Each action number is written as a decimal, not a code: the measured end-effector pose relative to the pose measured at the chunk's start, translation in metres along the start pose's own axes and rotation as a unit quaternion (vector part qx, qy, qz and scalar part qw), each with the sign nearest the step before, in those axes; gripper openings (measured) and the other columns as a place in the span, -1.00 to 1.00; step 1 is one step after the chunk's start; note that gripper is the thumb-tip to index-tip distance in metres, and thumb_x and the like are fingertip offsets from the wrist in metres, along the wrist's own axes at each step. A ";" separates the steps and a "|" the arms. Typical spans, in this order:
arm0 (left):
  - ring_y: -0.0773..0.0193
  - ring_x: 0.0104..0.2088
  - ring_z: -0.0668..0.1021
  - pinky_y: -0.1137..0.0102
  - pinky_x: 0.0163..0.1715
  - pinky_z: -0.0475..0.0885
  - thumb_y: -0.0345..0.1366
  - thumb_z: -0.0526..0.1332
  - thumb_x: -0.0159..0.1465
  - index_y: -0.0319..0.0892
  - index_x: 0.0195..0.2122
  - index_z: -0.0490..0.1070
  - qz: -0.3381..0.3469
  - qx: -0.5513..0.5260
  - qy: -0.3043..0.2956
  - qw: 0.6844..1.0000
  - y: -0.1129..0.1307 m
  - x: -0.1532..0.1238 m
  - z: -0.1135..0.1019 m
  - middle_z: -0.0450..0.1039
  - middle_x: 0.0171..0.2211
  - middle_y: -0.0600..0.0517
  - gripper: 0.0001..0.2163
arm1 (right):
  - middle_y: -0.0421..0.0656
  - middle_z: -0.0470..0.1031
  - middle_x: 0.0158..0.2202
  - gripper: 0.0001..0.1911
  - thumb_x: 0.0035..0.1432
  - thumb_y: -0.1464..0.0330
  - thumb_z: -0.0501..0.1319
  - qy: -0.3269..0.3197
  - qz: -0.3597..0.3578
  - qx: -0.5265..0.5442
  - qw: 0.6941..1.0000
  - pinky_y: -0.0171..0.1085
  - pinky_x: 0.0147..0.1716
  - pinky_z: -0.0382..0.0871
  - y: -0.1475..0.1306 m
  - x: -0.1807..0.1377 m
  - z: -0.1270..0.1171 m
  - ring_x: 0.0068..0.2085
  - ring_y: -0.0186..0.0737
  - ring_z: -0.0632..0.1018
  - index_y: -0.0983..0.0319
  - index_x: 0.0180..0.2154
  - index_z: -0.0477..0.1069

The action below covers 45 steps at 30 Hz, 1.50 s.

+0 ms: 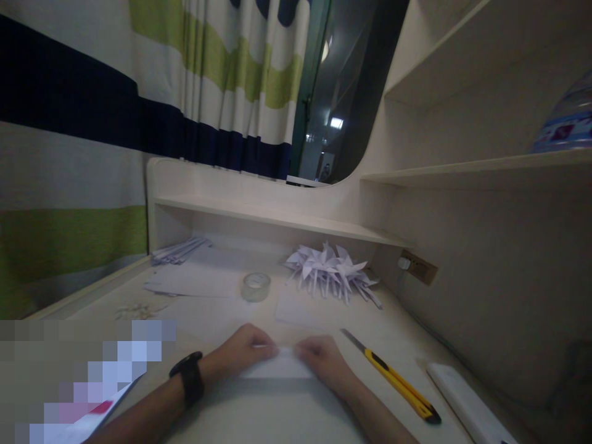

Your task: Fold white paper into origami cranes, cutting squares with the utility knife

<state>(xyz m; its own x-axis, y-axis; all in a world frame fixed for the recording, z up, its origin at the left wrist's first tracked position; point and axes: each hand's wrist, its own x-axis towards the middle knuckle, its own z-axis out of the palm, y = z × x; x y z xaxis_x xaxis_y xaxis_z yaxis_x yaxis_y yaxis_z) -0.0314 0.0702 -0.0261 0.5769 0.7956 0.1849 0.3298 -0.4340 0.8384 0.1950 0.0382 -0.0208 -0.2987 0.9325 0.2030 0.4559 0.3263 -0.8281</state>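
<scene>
Both my hands rest on the desk close to me, pressing a small folded piece of white paper (281, 365) between them. My left hand (243, 351), with a black watch on its wrist, has its fingers curled down onto the paper's left end. My right hand (324, 361) is curled the same way on the right end. A yellow and black utility knife (398, 385) with its blade out lies just right of my right hand.
A roll of clear tape (256, 287) stands mid-desk. A pile of folded white paper pinwheels (330, 271) lies behind it to the right. White sheets (194, 280) and paper strips (178, 251) lie at the left. A white flat object (467, 404) sits at the right. A shelf holds a water bottle (567, 120).
</scene>
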 end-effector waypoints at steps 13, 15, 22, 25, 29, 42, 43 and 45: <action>0.26 -0.49 0.46 0.50 -0.53 0.25 -0.04 0.23 0.18 -0.27 -0.32 0.62 -0.002 -0.045 -0.024 0.999 -0.001 0.001 -0.002 0.56 -0.47 -0.03 -0.64 | -0.19 0.47 -0.60 -0.63 -0.02 0.10 0.30 -0.024 0.019 0.068 0.997 -0.37 -0.56 0.16 0.004 0.000 -0.003 -0.54 -0.32 0.34 0.30 -0.45 0.62; 0.31 -0.53 0.42 0.50 -0.55 0.21 -0.01 0.20 0.20 -0.29 -0.35 0.61 0.007 -0.045 -0.037 0.998 -0.002 0.001 -0.004 0.51 -0.53 0.00 -0.61 | -0.21 0.42 -0.64 -0.58 -0.04 0.05 0.30 -0.032 0.024 0.091 0.995 -0.37 -0.58 0.13 0.004 0.000 -0.005 -0.57 -0.35 0.29 0.31 -0.48 0.61; 0.40 -0.63 0.32 0.51 -0.63 0.16 0.04 0.13 0.25 -0.28 -0.50 0.52 0.006 -0.078 -0.103 0.992 0.015 -0.005 -0.013 0.38 -0.63 0.06 -0.54 | -0.23 0.37 -0.68 -0.49 -0.10 -0.03 0.32 -0.063 0.046 0.147 0.986 -0.39 -0.61 0.11 0.001 -0.003 -0.011 -0.61 -0.38 0.29 0.34 -0.54 0.56; 0.39 -0.63 0.38 0.52 -0.62 0.23 0.05 0.16 0.23 -0.27 -0.40 0.56 -0.024 -0.127 -0.143 0.981 0.024 -0.009 -0.021 0.43 -0.60 0.03 -0.56 | -0.21 0.39 -0.68 -0.48 -0.13 -0.05 0.32 -0.075 0.063 0.165 0.981 -0.38 -0.62 0.13 -0.001 -0.004 -0.015 -0.64 -0.37 0.32 0.33 -0.55 0.54; 0.35 -0.60 0.44 0.50 -0.58 0.32 -0.01 0.31 0.10 -0.26 -0.30 0.59 -0.039 -0.134 -0.124 0.982 0.021 -0.009 -0.029 0.49 -0.55 0.01 -0.63 | -0.24 0.35 -0.71 -0.50 -0.17 -0.03 0.36 -0.053 0.063 0.166 0.983 -0.38 -0.62 0.10 0.005 -0.002 -0.020 -0.64 -0.40 0.27 0.33 -0.59 0.52; 0.35 -0.58 0.47 0.53 -0.58 0.30 -0.04 0.14 0.27 -0.28 -0.42 0.54 0.001 -0.012 -0.105 0.994 0.004 -0.005 -0.031 0.45 -0.58 0.02 -0.61 | -0.21 0.38 -0.69 -0.55 -0.16 0.02 0.38 -0.040 0.052 0.170 0.983 -0.36 -0.62 0.14 0.006 0.001 -0.022 -0.63 -0.36 0.31 0.33 -0.57 0.55; 0.36 -0.59 0.46 0.54 -0.58 0.29 -0.06 0.14 0.28 -0.28 -0.43 0.53 0.010 0.014 -0.098 0.995 0.000 -0.004 -0.032 0.44 -0.60 0.03 -0.63 | -0.21 0.37 -0.69 -0.55 -0.16 0.03 0.38 -0.040 0.052 0.170 0.983 -0.36 -0.62 0.14 0.006 0.001 -0.021 -0.63 -0.36 0.31 0.33 -0.58 0.54; 0.38 -0.60 0.44 0.55 -0.58 0.27 -0.11 0.13 0.29 -0.28 -0.46 0.52 0.028 0.063 -0.086 0.994 -0.006 -0.002 -0.032 0.42 -0.62 0.04 -0.64 | -0.23 0.35 -0.70 -0.57 -0.18 0.06 0.40 -0.031 0.050 0.167 0.984 -0.37 -0.61 0.13 0.006 0.001 -0.018 -0.62 -0.38 0.30 0.33 -0.61 0.53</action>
<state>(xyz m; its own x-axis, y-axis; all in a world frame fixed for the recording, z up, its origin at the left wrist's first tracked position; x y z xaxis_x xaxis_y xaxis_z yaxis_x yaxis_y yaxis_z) -0.0586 0.0842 -0.0154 0.7127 0.6893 0.1303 0.3778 -0.5337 0.7566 0.2128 0.0439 -0.0163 -0.3217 0.9428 0.0878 0.1878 0.1544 -0.9700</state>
